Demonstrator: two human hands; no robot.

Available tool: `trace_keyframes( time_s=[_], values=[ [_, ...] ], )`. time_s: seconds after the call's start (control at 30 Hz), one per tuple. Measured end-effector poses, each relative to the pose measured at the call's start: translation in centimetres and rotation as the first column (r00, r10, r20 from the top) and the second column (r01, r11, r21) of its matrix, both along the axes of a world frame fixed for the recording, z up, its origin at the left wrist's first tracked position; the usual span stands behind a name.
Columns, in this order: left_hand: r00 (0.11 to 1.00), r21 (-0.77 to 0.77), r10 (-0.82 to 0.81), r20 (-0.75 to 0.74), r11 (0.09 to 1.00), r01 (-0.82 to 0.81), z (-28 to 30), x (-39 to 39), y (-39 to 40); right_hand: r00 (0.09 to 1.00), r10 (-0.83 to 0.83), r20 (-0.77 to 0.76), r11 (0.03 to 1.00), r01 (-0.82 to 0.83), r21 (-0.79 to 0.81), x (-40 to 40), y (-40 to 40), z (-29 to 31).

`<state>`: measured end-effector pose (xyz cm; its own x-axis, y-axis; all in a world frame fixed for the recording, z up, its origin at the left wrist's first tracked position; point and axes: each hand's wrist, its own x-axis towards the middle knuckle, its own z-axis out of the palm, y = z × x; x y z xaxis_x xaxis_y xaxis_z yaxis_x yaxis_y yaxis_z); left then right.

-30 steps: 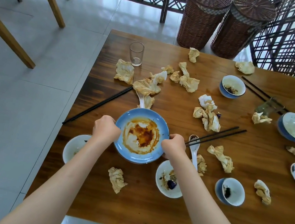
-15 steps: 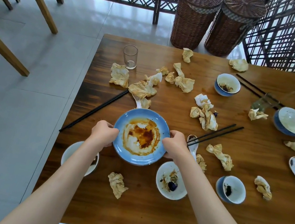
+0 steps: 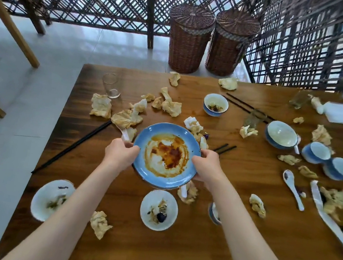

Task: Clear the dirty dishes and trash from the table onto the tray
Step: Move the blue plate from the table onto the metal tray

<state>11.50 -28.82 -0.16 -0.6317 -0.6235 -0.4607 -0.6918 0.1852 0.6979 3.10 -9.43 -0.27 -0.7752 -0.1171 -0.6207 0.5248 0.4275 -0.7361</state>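
A blue plate [image 3: 169,134] smeared with orange sauce hangs above the wooden table [image 3: 237,244]. My left hand [image 3: 120,154] grips its left rim and my right hand [image 3: 206,167] grips its right rim. Under and around it lie several crumpled napkins [image 3: 101,105], two white saucers [image 3: 158,210] with scraps, black chopsticks [image 3: 71,148] and white spoons [image 3: 293,189]. Blue bowls [image 3: 215,104] stand further back and to the right. At the far right edge a tray rim [image 3: 330,223] shows, blurred.
A clear glass [image 3: 110,85] stands at the table's back left, two more glasses [image 3: 253,119] at the back right. Two wicker baskets [image 3: 189,39] stand behind the table by a lattice screen. Wooden furniture legs [image 3: 11,30] cross the tiled floor at left.
The plate has come up off the table in both hands and moved slightly right. The view has swung right, bringing more bowls and the tray rim into sight.
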Motion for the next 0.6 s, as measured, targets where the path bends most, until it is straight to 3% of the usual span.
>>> trace_keyframes(
  time_s=[0.6],
  values=[
    [0.995,0.073,0.004,-0.101,0.997,0.004,0.6,-9.4,24.9,0.997,0.022,-0.079,0.997,-0.016,0.071,-9.8,24.7,2.2]
  ],
)
